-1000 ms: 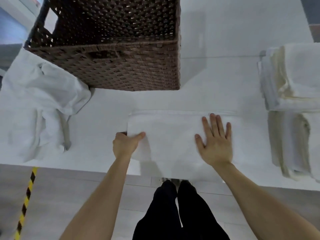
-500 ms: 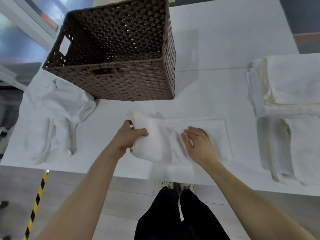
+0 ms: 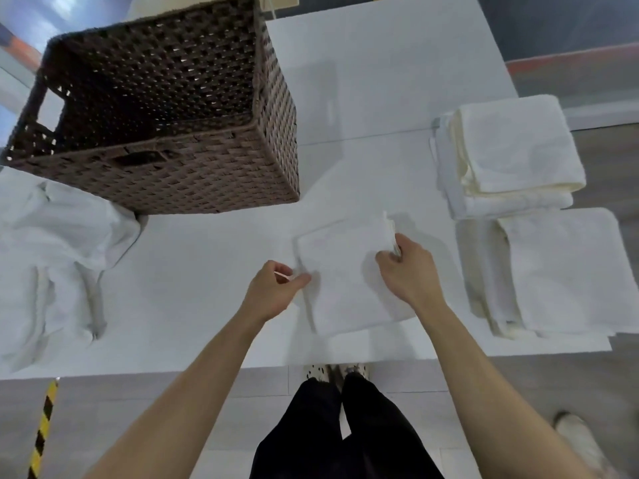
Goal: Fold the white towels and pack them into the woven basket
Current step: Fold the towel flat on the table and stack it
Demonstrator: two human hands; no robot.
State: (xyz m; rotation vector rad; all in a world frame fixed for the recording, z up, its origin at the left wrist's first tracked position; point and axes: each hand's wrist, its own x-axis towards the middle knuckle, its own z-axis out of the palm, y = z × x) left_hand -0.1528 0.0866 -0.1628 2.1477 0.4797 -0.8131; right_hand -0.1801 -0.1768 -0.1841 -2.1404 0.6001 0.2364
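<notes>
Woven basket (image 3: pixel 179 133): dark brown, open lattice weave. Folded towels (image 3: pixel 511 150): white and cream. Floor tape (image 3: pixel 43 426): yellow-black stripes.

A white worktop (image 3: pixel 380 98) fills most of the view, smooth, with a faint seam across it and soft shadows. Below its near edge lies a floor (image 3: pixel 155 426) of pale grey tiles with thin joints. A yellow-and-black striped tape (image 3: pixel 43 430) runs along it at lower left. Past the worktop's far right corner the surface is dark grey, crossed by a reddish strip (image 3: pixel 570 67). The light is even and cool.
</notes>
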